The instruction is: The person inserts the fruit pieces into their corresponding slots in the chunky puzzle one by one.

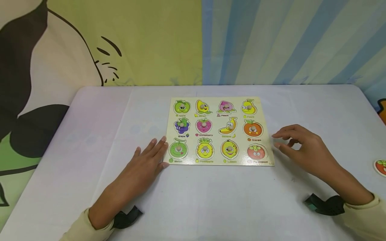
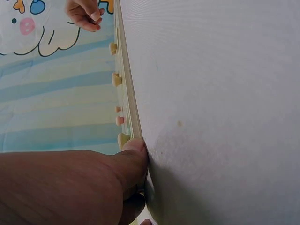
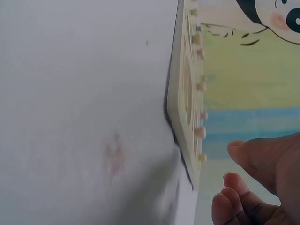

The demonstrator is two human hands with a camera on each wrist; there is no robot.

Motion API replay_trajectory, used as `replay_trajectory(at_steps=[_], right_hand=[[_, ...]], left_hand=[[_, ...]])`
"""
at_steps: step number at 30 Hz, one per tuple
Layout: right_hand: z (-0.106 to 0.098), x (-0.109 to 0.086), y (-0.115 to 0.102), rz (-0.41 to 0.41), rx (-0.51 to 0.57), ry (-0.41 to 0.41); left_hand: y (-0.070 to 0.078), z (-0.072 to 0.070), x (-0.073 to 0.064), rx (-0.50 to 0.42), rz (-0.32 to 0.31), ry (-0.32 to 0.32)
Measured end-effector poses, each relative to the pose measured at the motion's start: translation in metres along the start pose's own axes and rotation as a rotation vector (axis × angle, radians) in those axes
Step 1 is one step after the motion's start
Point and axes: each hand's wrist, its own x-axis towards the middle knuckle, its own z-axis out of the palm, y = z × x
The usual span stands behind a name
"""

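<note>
A wooden fruit knob puzzle board (image 1: 217, 131) lies flat on the table. Most fruit pieces sit in their slots, each with a small round knob. The persimmon slot (image 1: 256, 152) at the lower right bears a printed picture and shows no knob. My left hand (image 1: 141, 172) rests at the board's left edge, fingers extended, with the thumb (image 2: 136, 152) against the board's side. To the right of the board, my right hand (image 1: 304, 147) hovers with loosely bent fingers and nothing between them. In the right wrist view its fingertips (image 3: 229, 197) are apart from the board.
A loose persimmon piece (image 1: 381, 167) lies at the far right, partly cut off by the frame. The white-covered table (image 1: 211, 204) ends at a printed cloth backdrop (image 1: 144, 43). Dark straps (image 1: 327, 205) sit on both wrists.
</note>
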Motion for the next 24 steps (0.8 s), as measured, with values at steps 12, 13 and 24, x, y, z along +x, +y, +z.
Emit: replay_trajectory(at_steps=[12,13,24], right_hand=[[-0.021,-0.023,0.031,0.142,-0.025,0.091],[-0.023,-0.025,0.033,0.165,-0.033,0.096],[-0.042,-0.053,0.065,0.196,0.049,0.278]], left_hand=[[-0.002,0.001,0.002,0.005,0.014,-0.002],[-0.002,0.001,0.002,0.008,0.015,-0.002],[0.0,-0.001,0.003,0.01,0.007,-0.006]])
